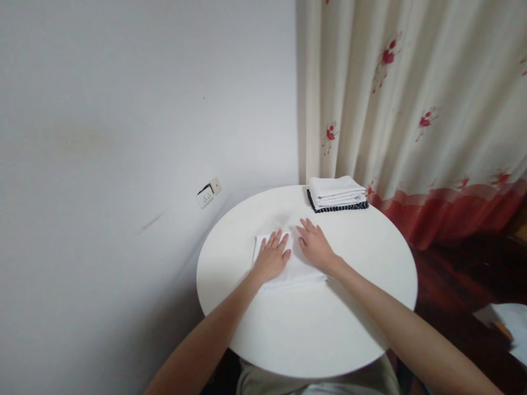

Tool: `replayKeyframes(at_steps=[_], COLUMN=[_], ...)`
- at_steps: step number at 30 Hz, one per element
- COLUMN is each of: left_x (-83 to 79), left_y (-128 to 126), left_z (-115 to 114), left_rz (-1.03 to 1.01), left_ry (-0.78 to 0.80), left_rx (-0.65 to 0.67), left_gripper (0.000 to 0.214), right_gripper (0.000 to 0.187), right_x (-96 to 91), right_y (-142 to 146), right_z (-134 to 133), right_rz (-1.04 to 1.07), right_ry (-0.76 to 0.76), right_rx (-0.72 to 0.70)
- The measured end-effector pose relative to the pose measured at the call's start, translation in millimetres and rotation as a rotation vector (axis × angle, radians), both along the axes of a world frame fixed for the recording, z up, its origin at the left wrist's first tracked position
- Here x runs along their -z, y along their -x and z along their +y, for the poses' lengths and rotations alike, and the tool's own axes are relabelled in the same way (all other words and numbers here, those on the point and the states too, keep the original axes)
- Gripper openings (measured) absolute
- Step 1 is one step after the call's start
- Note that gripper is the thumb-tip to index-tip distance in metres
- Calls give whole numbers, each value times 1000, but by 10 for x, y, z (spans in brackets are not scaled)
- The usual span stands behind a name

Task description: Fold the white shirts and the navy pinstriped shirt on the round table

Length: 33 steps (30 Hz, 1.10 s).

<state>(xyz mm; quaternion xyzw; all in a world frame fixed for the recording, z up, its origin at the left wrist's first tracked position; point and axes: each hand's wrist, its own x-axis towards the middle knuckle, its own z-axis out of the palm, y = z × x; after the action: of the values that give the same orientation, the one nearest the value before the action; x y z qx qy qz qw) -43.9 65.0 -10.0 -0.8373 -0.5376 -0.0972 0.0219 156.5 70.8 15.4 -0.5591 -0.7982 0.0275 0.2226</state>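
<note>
A folded white cloth (294, 271) lies flat on the round white table (300, 329) in front of me. My left hand (273, 257) rests on the cloth's left part, palm down with the fingers spread. Over its right part is my right hand (315, 244), fingers stretched toward the far left and slightly apart. Whether the right palm touches the fabric I cannot tell. Neither hand grips anything. Parts of the cloth are hidden under both hands.
At the table's far right edge, a stack of folded white cloths (335, 189) sits on a black-and-white patterned piece (343, 208). A wall with a socket (205, 196) is close on the left. A flowered curtain (411, 137) hangs behind.
</note>
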Motion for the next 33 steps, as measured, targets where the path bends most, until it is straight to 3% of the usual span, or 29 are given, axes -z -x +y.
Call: replayKeyframes(at_steps=[3,7,14,21,28,33], left_x=[-16,-69,-5,105,84,32], left_y=[-3,99,456,415,424,431], left_z=[-13,39,288,279,291,279], left_rz=[-21,-64,-114,-162,-173,-189], left_ry=[6,37,27,65,67,7], left_rx=[2,7,-190,-248,-238,-234], left_gripper=[57,53,53,54,54,51], right_gripper=[54,57,59,61,63,58], right_x=[31,47,18,16,88,136], right_y=[115,32,-13,-69,-199,-237], right_z=[-108,-77,-45,-5,110,175], right_rz=[-102,-120,-124,-84,27,85], right_ry=[51,119,145,178,220,151], right_rx=[-89,-32,-39,6,141,175])
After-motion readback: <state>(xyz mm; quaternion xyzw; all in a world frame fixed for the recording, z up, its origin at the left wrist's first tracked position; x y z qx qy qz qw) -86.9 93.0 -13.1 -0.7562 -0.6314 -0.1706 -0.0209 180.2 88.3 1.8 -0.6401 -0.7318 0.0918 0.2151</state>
